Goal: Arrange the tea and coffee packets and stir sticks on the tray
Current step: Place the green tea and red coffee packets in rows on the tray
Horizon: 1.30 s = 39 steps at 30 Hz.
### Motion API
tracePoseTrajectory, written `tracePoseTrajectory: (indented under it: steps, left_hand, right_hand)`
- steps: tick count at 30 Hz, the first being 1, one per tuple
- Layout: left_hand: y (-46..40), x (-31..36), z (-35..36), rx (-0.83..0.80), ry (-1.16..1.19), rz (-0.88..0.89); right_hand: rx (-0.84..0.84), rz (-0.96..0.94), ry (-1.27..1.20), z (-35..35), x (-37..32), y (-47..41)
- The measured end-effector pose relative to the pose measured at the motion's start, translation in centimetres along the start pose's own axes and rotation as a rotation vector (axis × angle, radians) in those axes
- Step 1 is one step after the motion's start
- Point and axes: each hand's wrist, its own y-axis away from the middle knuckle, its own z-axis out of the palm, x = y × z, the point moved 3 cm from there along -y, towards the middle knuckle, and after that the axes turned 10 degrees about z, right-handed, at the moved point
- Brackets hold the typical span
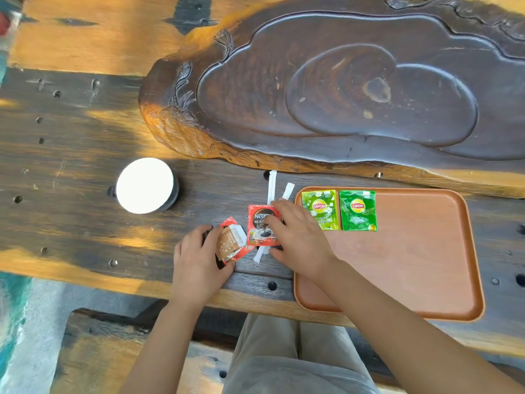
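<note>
Both hands are working off-tray, left hand (199, 258) gripping a brown packet (230, 242), right hand (295, 237) pinching the coffee packet (261, 226); only two tea packets (339, 210) are sitting on the tray (412, 251), stir sticks (272, 186) waiting.

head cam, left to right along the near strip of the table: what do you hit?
White round lid → left hand holding the brown packet → red Nescafe packet under the right hand → lighter green Lipton packet → darker green Lipton packet → bare orange tray.
</note>
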Motion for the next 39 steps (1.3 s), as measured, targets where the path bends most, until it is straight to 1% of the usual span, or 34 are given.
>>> tracePoseTrajectory:
  steps: [3,6,10,12,15,18,22,25,30,33,35,37,39]
  left_hand:
    - [-0.3,0.2,-0.1,0.053,0.041,0.023]
    - [-0.4,0.3,-0.3,0.062,0.095,0.05]
    - [-0.8,0.3,-1.3,0.114,0.344,-0.044]
    - [-1.2,0.2,-2.0,0.146,0.402,-0.058]
    - [-1.6,0.1,-3.1,0.17,0.384,-0.031]
    - [-1.6,0.1,-4.2,0.186,0.301,0.025]
    - [-1.0,0.3,-5.4,0.171,0.241,0.047]
    - [-0.1,1.1,-6.4,0.175,0.262,0.011]
    - [1.6,2.8,-7.9,0.145,0.205,0.033]
    - [1.8,4.8,-7.8,0.138,0.276,0.081]
    - [1.2,7.1,-6.4,0.119,0.387,0.171]
    - [0.4,9.5,-4.0,0.056,0.465,0.286]
    - [-0.3,11.4,-1.2,-0.014,0.485,0.376]
  right_hand:
    - [0.046,0.001,0.012,0.0,-0.3,-0.4]
    - [0.093,-0.005,-0.004,-0.2,-0.5,-0.5]
    - [0.13,-0.044,-0.041,-0.3,-0.5,-0.2]
    - [0.163,-0.066,-0.071,-0.5,-0.6,-0.2]
    - [0.223,-0.119,-0.112,-0.9,-0.7,-0.2]
    - [0.265,-0.134,-0.162,-1.2,-0.8,0.0]
    - [0.305,-0.118,-0.238,-2.3,-0.8,0.6]
    - [0.35,-0.116,-0.305,-3.6,-0.6,1.5]
    - [0.415,-0.05,-0.364,-5.3,1.7,4.9]
    - [0.418,0.0,-0.317,-5.8,4.0,7.6]
    - [0.414,0.038,-0.274,-5.7,5.7,9.3]
    - [0.408,0.067,-0.238,-5.5,7.3,10.9]
    - [0.399,0.082,-0.201,-5.4,8.6,12.3]
